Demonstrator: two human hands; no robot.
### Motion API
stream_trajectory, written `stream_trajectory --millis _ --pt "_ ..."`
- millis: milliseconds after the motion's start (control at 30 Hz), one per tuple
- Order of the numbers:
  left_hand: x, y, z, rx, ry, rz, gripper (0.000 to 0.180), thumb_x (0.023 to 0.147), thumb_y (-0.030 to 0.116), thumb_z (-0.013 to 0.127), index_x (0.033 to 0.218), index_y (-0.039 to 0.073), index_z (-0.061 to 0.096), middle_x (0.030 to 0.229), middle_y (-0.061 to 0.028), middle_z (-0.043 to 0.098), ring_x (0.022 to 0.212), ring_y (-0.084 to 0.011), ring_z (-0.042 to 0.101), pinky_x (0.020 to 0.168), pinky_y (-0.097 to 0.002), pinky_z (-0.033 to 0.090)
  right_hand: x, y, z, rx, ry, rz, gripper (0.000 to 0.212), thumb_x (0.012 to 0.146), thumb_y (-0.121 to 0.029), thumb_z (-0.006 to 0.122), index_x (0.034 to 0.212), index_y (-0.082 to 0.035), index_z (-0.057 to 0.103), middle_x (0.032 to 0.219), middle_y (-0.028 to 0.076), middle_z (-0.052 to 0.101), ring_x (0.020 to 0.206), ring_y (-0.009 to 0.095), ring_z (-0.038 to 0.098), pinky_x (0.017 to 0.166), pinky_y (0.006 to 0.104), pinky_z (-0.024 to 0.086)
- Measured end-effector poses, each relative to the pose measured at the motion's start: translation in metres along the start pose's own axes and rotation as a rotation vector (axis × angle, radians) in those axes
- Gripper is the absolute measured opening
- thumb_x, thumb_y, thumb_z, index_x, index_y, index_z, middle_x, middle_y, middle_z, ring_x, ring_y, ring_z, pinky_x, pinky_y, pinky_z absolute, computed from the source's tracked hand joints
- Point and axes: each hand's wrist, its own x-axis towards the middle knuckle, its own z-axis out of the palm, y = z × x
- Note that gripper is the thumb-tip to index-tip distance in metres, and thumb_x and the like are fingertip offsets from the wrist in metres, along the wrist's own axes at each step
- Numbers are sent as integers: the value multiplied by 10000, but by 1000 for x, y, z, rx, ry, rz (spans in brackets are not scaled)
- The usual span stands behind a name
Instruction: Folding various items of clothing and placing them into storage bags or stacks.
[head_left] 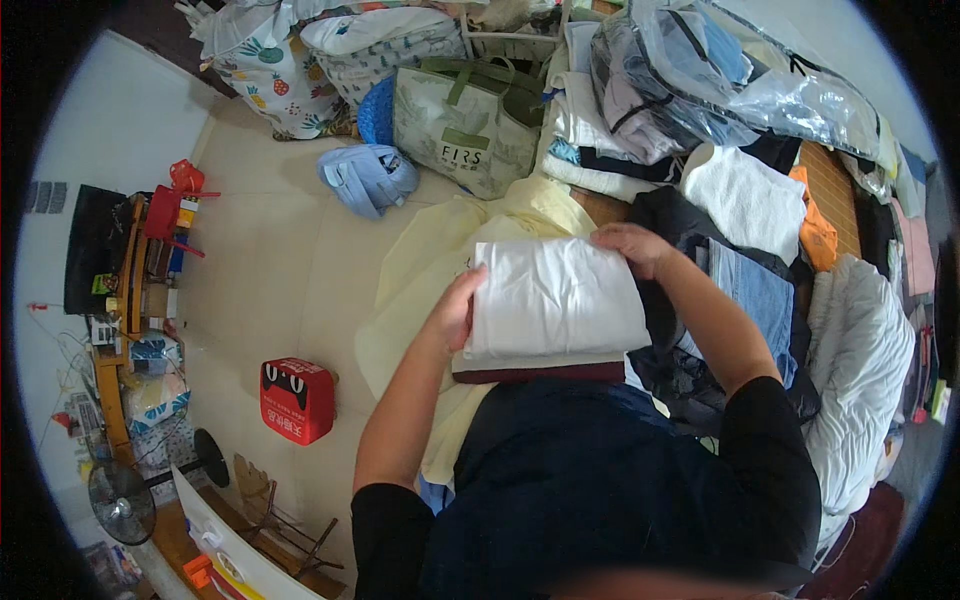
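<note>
A folded white garment [560, 300] lies in front of me on a small stack, with a maroon folded cloth [540, 376] showing under its near edge. My left hand [461, 308] holds the garment's left edge, thumb on top and the other fingers largely hidden. At the far right corner, my right hand [634, 248] is closed over the edge of the same garment. Pale yellow fabric [420, 270] spreads beneath and to the left of the stack. Folded blue jeans [752, 300] and dark clothing [665, 215] lie to the right of it.
A green tote bag [465, 120] and a light blue folded cloth [367, 180] sit on the far floor. Clothes in a clear plastic bag [760, 80] are at the far right, above a white quilt [860, 370]. A red box-shaped stool [297, 400] stands left.
</note>
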Motion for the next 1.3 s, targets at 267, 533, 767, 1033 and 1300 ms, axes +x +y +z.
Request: stream_trajectory --millis 267,533,767,1033,1300 --pt "-32 -20 -4 261 155 140 447 846 133 643 1215 -32 454 1011 -114 617 881 -160 599 788 -300 487 -66 15 45 258 98 14 521 852 -121 610 1293 44 387 1112 172 592 970 234 619 817 363 514" --pt "-47 15 -21 361 163 178 553 812 107 657 1289 -26 412 995 -122 627 868 -163 608 781 -305 488 -80 72 65 -478 296 -498 660 860 50 476 1441 -68 187 1195 176 524 1043 197 552 864 295 459" --pt "-55 -48 -56 207 238 -76 648 813 79 669 1353 -22 325 1011 -145 604 882 -196 610 791 -323 494 -99 54 101 -614 320 -598 496 855 21 488 1340 -48 410 1183 247 541 999 340 581 862 356 453" --pt "-94 -18 -45 352 188 177 636 823 103 674 1354 7 335 975 -128 600 887 -173 602 807 -286 476 -111 52 102 -774 337 -744 469 830 46 491 1293 -20 451 970 222 548 890 383 567 803 405 459" --pt "-62 -65 -73 420 278 -6 645 855 265 667 1334 -35 358 1083 -149 562 977 -199 577 826 -312 492 -104 69 102 -835 400 -737 446 829 75 472 1270 12 480 955 202 551 856 333 564 781 361 459"
